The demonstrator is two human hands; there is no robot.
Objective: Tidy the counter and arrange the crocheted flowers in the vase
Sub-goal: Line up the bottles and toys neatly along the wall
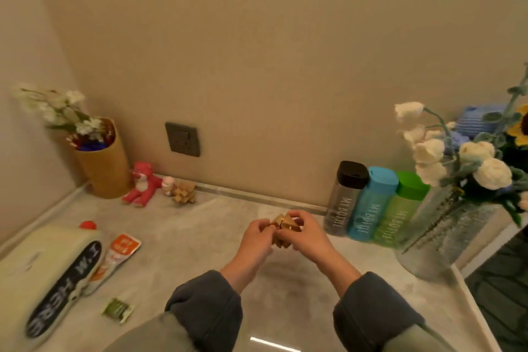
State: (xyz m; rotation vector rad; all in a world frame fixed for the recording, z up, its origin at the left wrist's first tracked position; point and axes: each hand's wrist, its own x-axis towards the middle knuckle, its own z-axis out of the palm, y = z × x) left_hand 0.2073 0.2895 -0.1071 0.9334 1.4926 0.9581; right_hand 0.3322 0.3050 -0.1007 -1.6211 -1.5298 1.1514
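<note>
Both hands meet over the grey marble-look counter (200,251), clamped from opposite sides on a small light-brown wooden interlocking puzzle (281,224). The left hand (257,240) pinches its left edge, and the right hand (305,234) curls its fingers over the top and right side. The puzzle is held well to the left of the clear ribbed glass vase (445,237).

That vase stands at the counter's right edge and holds the crocheted flowers (468,163): white roses on blue-green stems, with a yellow sunflower at the far right. Just left of the vase three tall plastic bottles stand in a row against the wall: green (400,208) nearest it, then blue (370,203), then a clear one with a black cap (345,200).

Far left of the vase, along the wall, sit a second wooden puzzle (184,193), a pink plush bear (143,184) and a tan cylindrical holder (104,168) of white blossoms. Nearer the person on that side lie an orange-and-white pouch (117,254), a small green sachet (117,310) and a pale green case with black lettering (48,280).
</note>
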